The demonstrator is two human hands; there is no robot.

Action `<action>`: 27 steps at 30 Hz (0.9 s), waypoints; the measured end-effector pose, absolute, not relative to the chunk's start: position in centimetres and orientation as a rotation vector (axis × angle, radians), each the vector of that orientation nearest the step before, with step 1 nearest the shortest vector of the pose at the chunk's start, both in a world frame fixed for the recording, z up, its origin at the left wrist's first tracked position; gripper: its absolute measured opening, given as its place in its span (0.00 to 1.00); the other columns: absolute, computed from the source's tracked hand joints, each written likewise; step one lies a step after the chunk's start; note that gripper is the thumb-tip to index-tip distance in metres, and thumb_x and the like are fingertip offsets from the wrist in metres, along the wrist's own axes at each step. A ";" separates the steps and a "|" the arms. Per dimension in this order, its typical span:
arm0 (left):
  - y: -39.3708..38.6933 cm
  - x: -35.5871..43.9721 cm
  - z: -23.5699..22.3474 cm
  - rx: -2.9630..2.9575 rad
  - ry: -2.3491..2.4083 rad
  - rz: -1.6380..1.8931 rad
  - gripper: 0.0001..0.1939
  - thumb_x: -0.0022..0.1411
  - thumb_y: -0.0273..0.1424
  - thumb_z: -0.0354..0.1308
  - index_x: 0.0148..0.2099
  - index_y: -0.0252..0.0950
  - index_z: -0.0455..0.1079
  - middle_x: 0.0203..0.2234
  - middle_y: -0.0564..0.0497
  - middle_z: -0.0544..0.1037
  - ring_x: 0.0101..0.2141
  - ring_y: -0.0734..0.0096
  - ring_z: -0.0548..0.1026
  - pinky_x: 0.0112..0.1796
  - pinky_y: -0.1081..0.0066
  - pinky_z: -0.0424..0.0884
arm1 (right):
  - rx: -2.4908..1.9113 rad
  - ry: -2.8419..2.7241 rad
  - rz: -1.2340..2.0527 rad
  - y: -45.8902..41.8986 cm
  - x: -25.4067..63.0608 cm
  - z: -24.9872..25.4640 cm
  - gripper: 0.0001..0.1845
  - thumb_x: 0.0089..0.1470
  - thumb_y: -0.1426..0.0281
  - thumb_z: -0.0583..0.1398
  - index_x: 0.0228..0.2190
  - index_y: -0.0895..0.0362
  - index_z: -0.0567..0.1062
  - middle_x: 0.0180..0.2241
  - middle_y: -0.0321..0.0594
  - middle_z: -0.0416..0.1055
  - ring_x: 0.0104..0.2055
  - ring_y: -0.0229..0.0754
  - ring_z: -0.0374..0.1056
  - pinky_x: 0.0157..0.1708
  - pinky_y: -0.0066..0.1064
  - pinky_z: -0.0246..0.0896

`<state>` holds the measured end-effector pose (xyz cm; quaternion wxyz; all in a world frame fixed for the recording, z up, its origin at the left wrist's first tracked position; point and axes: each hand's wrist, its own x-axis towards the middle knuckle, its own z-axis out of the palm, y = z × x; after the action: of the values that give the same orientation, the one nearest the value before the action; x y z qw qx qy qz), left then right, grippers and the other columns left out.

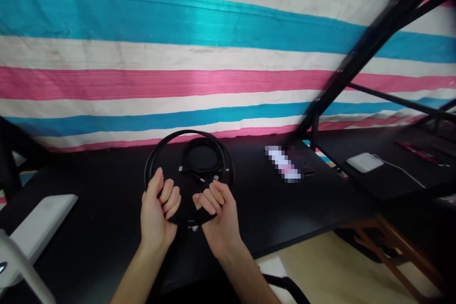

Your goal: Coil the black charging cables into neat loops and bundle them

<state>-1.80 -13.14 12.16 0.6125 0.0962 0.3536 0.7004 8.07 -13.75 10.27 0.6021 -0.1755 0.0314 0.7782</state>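
Note:
A large coil of black cable point(188, 131) is held up in front of me, its loop tilted over the black desk. My left hand point(158, 209) is closed around the loop's lower left side. Around the lower right side, the fingers of my right hand point(221, 216) are curled closed. Small pale connector ends show at the bottom of the loop, between the hands. Behind it, seen through the loop, a smaller black cable coil point(201, 170) lies on the desk with silver plugs, USB-like in shape, sticking out.
The black desk point(285, 213) carries a pixelated flat item point(283, 164) at right and a long white box point(44, 221) at left. A white stand point(24, 266) fills the lower left corner. Black frame bars point(356, 52) slant before a striped sheet point(142, 23). Another desk holds a white device point(363, 162).

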 end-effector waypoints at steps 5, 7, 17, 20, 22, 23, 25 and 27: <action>-13.8 -1.3 11.9 0.371 0.830 1.573 0.25 0.59 0.34 0.57 0.17 0.37 0.46 0.10 0.61 0.47 0.11 0.84 0.49 0.12 0.80 0.50 | -0.517 -0.016 1.748 -13.5 10.4 10.9 0.33 0.45 0.73 0.61 0.10 0.55 0.40 0.06 0.23 0.39 0.11 0.25 0.33 0.24 0.21 0.61; -14.0 -1.6 11.8 0.363 0.803 1.492 0.24 0.58 0.34 0.58 0.18 0.37 0.48 0.10 0.61 0.47 0.12 0.83 0.49 0.13 0.79 0.53 | -0.539 -0.098 1.725 -13.4 11.7 11.1 0.34 0.46 0.71 0.60 0.10 0.56 0.39 0.06 0.23 0.37 0.10 0.25 0.30 0.18 0.21 0.56; -13.6 -0.1 10.3 0.043 0.714 1.631 0.22 0.55 0.30 0.59 0.20 0.37 0.46 0.12 0.63 0.41 0.14 0.83 0.35 0.13 0.77 0.33 | -0.526 -0.418 1.619 -13.6 10.6 10.1 0.32 0.45 0.67 0.56 0.08 0.57 0.37 0.05 0.25 0.32 0.07 0.25 0.34 0.17 0.26 0.49; -13.4 -0.1 10.0 -0.038 0.679 1.635 0.24 0.57 0.29 0.55 0.18 0.37 0.43 0.12 0.62 0.39 0.14 0.82 0.34 0.13 0.76 0.33 | -0.491 -0.409 1.616 -13.5 9.8 9.5 0.32 0.46 0.69 0.55 0.07 0.57 0.38 0.05 0.26 0.33 0.08 0.25 0.34 0.18 0.26 0.50; -13.0 -0.6 10.1 -0.078 0.649 1.620 0.25 0.58 0.29 0.53 0.17 0.37 0.40 0.12 0.62 0.38 0.14 0.82 0.33 0.13 0.75 0.33 | -0.473 -0.415 1.653 -13.2 9.7 9.3 0.32 0.47 0.69 0.56 0.07 0.57 0.38 0.05 0.26 0.35 0.08 0.26 0.36 0.20 0.26 0.52; -12.9 -0.8 10.2 -0.092 0.635 1.617 0.26 0.59 0.29 0.52 0.17 0.38 0.39 0.12 0.61 0.37 0.14 0.82 0.33 0.13 0.75 0.32 | -0.464 -0.418 1.679 -12.9 9.7 9.3 0.32 0.47 0.70 0.56 0.08 0.57 0.38 0.05 0.26 0.36 0.08 0.26 0.36 0.21 0.25 0.54; -12.6 -1.3 10.3 -0.110 0.610 1.618 0.27 0.59 0.29 0.51 0.17 0.38 0.37 0.12 0.61 0.35 0.14 0.82 0.31 0.13 0.74 0.32 | -0.451 -0.426 1.740 -12.4 10.0 9.4 0.32 0.47 0.70 0.57 0.08 0.57 0.39 0.06 0.25 0.36 0.09 0.25 0.36 0.23 0.25 0.56; -12.4 -1.8 10.3 -0.116 0.580 1.613 0.28 0.59 0.28 0.50 0.16 0.38 0.35 0.12 0.61 0.34 0.14 0.82 0.31 0.13 0.73 0.31 | -0.448 -0.428 1.807 -11.8 10.2 9.5 0.33 0.48 0.70 0.58 0.09 0.56 0.39 0.07 0.24 0.35 0.10 0.25 0.34 0.22 0.24 0.55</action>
<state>-1.81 -12.44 10.31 0.6532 -0.0510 0.2556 0.7109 10.16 -11.81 9.46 0.5775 -0.1913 -0.1828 0.7723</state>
